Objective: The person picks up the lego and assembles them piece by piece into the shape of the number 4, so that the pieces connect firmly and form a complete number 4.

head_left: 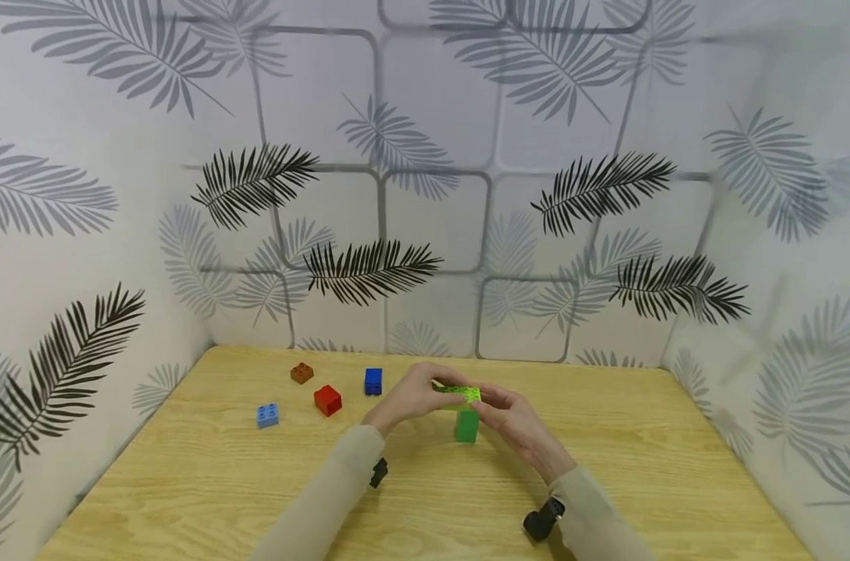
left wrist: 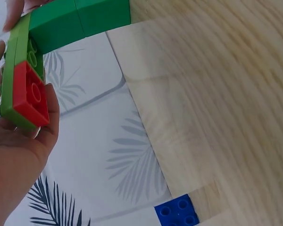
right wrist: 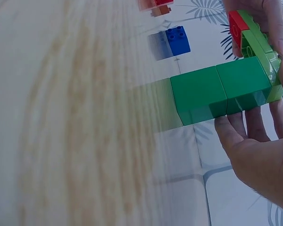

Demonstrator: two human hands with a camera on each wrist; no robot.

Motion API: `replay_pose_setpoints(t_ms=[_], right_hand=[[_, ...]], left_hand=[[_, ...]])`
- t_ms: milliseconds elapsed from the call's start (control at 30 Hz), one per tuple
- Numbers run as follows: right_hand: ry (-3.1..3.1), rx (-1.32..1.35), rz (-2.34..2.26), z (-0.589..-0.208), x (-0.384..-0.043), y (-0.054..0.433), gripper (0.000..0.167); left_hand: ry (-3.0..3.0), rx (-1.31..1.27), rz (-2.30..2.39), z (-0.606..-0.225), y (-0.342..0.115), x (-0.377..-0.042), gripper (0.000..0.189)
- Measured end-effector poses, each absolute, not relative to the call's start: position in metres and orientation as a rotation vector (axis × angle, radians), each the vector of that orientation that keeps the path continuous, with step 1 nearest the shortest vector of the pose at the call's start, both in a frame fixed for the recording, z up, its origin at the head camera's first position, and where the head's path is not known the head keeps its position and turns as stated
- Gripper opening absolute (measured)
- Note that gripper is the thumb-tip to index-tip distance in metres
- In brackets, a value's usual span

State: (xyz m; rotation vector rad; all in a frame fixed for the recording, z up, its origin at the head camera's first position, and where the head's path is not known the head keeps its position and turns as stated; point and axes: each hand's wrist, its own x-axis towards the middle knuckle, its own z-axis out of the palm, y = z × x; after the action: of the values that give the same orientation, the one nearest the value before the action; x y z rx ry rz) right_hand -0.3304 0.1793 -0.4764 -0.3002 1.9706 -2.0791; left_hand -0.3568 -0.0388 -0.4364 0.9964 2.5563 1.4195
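A tower of two dark green toy building bricks (right wrist: 198,92) stands on the table, with light green bricks (head_left: 472,394) across its top, reaching out to the left. Under their overhanging end sits a red brick (left wrist: 30,96), its hollow underside showing. My left hand (head_left: 416,392) grips that overhanging end between thumb and fingers. At the tower's top, my right hand (head_left: 521,427) holds the light green bricks, its fingers reaching behind the upper dark green brick. In the head view, the left hand hides the red brick under the overhang.
Left of the hands on the wooden table (head_left: 207,475) lie a blue brick (head_left: 373,381), a loose red brick (head_left: 328,400), an orange-brown brick (head_left: 301,373) and a light blue brick (head_left: 267,415). A leaf-patterned wall (head_left: 432,218) rises behind the table.
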Motion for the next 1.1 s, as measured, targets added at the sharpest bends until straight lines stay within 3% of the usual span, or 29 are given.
replay_pose_setpoints(t_ms=[767,1100], right_hand=[[1.952,-0.289,-2.055,-0.476,-0.329,0.178,0.061],[1.932,-0.3,-2.07,-0.476,-0.33,0.178,0.059]], left_hand=[[2.515,0.623,1.838,-0.454,-0.105,-0.377,0.021],[2.659,0.267,1.792,-0.458,-0.12,-0.389,0.021]])
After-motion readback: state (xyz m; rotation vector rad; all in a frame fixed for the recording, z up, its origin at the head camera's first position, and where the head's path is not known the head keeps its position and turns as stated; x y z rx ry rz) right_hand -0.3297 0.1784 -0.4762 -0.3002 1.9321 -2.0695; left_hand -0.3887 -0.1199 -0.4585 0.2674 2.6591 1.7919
